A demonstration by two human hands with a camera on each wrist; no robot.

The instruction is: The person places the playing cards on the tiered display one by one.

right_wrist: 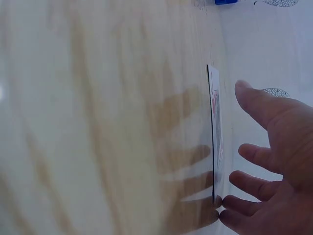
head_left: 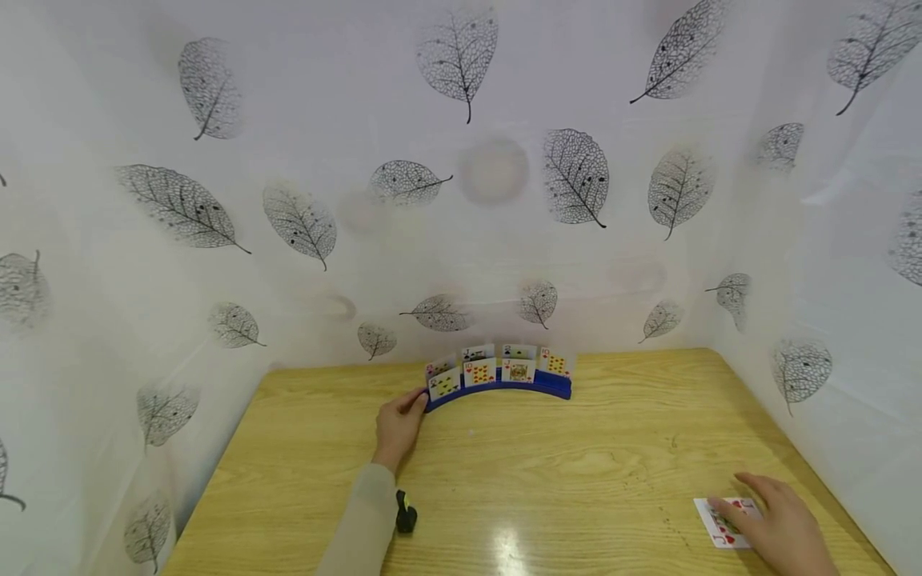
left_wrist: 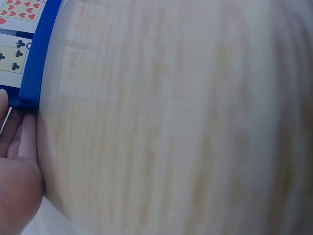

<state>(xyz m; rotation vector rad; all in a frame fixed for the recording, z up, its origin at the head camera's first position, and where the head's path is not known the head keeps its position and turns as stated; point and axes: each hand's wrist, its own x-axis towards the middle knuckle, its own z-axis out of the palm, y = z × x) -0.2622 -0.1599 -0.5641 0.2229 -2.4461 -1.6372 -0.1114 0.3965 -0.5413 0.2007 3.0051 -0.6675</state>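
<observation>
A curved blue card holder [head_left: 504, 387] stands on the table near the back curtain, with several playing cards upright in two rows. My left hand [head_left: 398, 428] grips its left end; in the left wrist view the thumb [left_wrist: 3, 104] lies at the blue edge and the fingers [left_wrist: 29, 137] at the end. A clubs card [left_wrist: 11, 58] stands closest to that hand. Far to the right, a jack of hearts [head_left: 727, 522] lies face up on the table. My right hand [head_left: 781, 520] hovers over it, fingers spread and partly covering it, holding nothing.
The wooden table [head_left: 547, 472] has a white leaf-patterned curtain [head_left: 497, 264] behind it and on both sides. A small black device [head_left: 406, 514] sits at the left wrist. Light glares off the table's front middle.
</observation>
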